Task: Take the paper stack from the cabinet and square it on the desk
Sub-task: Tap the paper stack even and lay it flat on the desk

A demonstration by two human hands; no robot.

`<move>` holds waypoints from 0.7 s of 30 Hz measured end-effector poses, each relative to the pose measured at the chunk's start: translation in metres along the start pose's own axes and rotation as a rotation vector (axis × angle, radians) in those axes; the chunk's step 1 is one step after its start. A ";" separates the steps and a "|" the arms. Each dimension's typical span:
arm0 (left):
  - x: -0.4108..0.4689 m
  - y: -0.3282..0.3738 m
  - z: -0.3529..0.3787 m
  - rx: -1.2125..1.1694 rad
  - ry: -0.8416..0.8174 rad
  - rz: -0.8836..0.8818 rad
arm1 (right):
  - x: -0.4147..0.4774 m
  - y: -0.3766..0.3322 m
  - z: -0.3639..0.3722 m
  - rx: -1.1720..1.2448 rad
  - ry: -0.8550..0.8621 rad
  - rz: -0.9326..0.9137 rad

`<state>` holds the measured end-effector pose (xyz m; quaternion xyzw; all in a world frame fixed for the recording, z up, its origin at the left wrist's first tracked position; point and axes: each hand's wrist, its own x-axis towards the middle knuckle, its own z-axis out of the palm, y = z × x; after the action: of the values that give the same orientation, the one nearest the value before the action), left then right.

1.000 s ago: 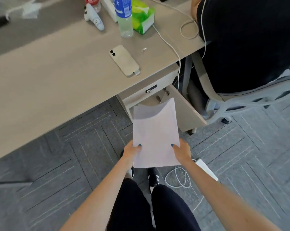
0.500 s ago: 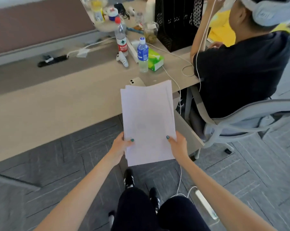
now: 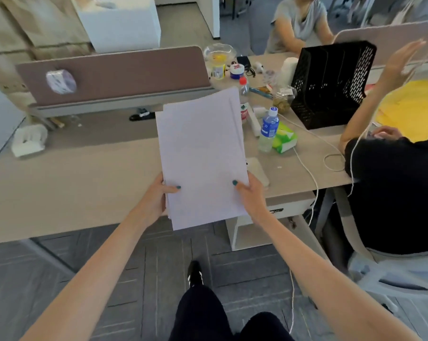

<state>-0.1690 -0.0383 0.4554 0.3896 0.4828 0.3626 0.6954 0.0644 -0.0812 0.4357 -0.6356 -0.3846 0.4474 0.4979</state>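
Note:
A white paper stack (image 3: 200, 153) is held up in the air over the front edge of the beige desk (image 3: 72, 178), its sheets fanned unevenly at the top. My left hand (image 3: 156, 200) grips its lower left edge, thumb on top. My right hand (image 3: 249, 198) grips the lower right edge the same way. The small cabinet (image 3: 247, 230) under the desk stands to the right below the stack, its door open.
Right of the stack on the desk lie a phone (image 3: 258, 169), a water bottle (image 3: 268, 130), a green tissue pack (image 3: 284, 139), a white cable (image 3: 308, 166) and a black file rack (image 3: 331, 82). A seated person in black (image 3: 392, 188) fills the right side. A divider panel (image 3: 114, 72) closes the back.
Both hands have lifted the stack from down by the cabinet up to desk height. The view has tilted upward, showing more of the desk and room.

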 end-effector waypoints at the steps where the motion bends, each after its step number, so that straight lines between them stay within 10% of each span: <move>1: 0.009 0.007 -0.009 -0.004 0.009 0.011 | 0.013 -0.003 0.011 0.003 -0.010 0.001; 21: 0.266 0.134 -0.171 0.191 0.047 -0.028 | 0.276 -0.040 0.179 -0.084 -0.125 0.119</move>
<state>-0.2773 0.2868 0.4317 0.4386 0.5367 0.3143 0.6487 -0.0238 0.2366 0.4045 -0.6485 -0.3950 0.4985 0.4181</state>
